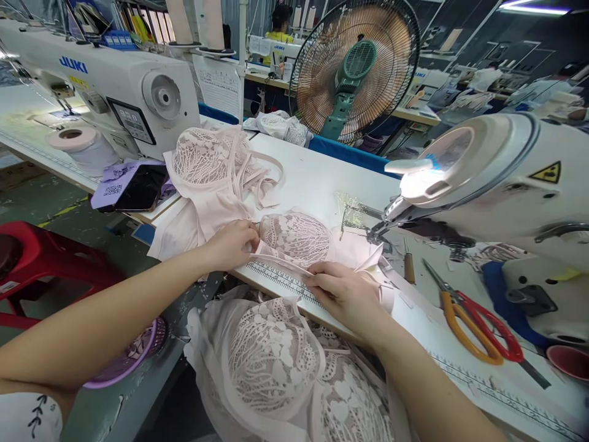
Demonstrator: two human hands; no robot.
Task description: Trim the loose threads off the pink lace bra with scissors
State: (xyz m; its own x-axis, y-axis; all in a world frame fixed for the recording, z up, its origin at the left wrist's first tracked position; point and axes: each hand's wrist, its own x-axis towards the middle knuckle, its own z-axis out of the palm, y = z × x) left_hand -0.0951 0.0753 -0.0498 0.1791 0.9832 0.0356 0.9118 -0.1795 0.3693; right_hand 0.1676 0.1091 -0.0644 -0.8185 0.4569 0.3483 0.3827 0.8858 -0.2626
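Observation:
A pale pink lace bra [297,236] lies at the table's front edge, over a printed ruler strip [280,277]. My left hand [234,244] pinches its left end, fingers closed on the fabric. At the lower band, my right hand [345,291] holds the edge between thumb and fingers. The bra's right end reaches toward the foot of the sewing machine [488,178]. More lace bras [202,156] are piled behind my left hand. Below the table edge, another lace bra [276,350] hangs near my lap.
Orange-and-red scissors [478,325] and a wooden-handled tool [408,267] lie at the right. A phone [140,187] rests at the left, near a second sewing machine [115,86]. A large fan [354,67] stands behind the table. A red stool [50,264] is at the far left.

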